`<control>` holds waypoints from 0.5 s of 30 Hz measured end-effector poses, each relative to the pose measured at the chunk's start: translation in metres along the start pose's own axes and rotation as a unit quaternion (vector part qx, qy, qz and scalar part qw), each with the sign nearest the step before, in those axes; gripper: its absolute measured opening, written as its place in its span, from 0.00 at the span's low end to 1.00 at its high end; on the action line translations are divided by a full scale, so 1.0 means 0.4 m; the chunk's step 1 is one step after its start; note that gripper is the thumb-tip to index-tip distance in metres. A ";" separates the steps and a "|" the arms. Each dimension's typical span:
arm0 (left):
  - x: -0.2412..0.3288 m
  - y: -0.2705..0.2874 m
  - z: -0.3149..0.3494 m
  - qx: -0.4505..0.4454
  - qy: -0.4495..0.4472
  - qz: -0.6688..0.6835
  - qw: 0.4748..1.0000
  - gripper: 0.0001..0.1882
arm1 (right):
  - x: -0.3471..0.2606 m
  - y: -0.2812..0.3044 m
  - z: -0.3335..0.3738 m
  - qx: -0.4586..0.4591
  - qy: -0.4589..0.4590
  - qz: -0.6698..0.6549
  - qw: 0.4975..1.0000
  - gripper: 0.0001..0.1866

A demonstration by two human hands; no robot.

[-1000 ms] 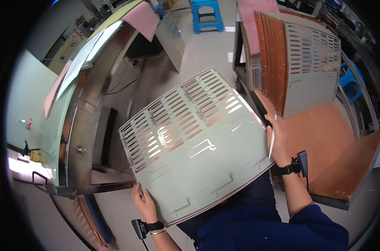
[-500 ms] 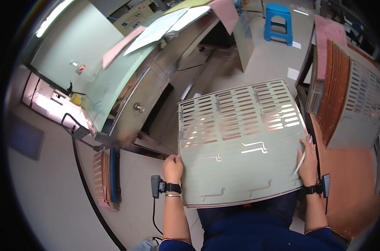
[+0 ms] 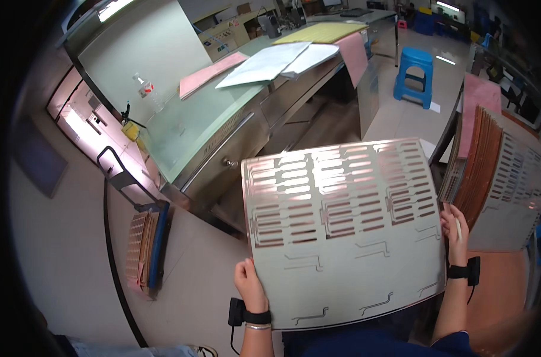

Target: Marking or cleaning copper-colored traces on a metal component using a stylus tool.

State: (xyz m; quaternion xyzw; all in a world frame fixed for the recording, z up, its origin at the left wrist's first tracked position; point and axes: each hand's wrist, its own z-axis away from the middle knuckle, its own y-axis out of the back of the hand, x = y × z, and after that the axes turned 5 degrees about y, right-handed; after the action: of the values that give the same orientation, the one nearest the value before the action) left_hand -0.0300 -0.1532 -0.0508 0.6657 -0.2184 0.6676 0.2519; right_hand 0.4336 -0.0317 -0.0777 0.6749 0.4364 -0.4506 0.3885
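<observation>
Large pale grey slotted metal panel (image 3: 342,232), held flat between both hands above the floor, near the person. Left hand (image 3: 250,287): fingers clamped on the panel's near left edge. Right hand (image 3: 454,232): fingers closed on its right edge. Right: stack of copper-coloured and grey slotted sheets (image 3: 496,178). Far left: long steel surface (image 3: 217,125) carrying papers. Far: blue plastic stool (image 3: 414,68).

I am turning left with the slotted metal sheet (image 3: 342,232), now facing the steel workbench (image 3: 223,137). The stack of panels (image 3: 496,178) is shifting to my far right; the sheet is levelling out.
</observation>
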 end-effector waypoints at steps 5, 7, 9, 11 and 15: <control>-0.052 0.026 0.016 -0.004 0.036 -0.008 0.999 0.13 | -0.063 0.019 -0.017 -0.056 -0.114 -0.040 0.991 0.22; -0.058 0.022 0.015 -0.002 0.050 0.006 0.999 0.13 | -0.058 0.025 -0.009 -0.020 -0.111 -0.094 0.989 0.18; -0.053 0.017 0.013 -0.010 0.046 0.024 0.999 0.13 | -0.090 0.027 0.000 0.004 -0.127 -0.161 0.979 0.13; -0.048 0.012 0.006 -0.019 0.040 0.039 0.998 0.13 | -0.134 0.031 0.009 0.013 -0.118 -0.172 0.978 0.12; -0.040 -0.003 -0.001 -0.046 0.046 0.045 0.997 0.13 | -0.189 0.042 0.016 0.021 -0.085 -0.164 0.983 0.11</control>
State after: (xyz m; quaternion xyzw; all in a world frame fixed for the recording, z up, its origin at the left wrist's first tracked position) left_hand -0.0300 -0.1527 -0.0670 0.6112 -0.2666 0.6978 0.2616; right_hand 0.4315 -0.0610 -0.0057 0.5616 0.4969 -0.5727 0.3312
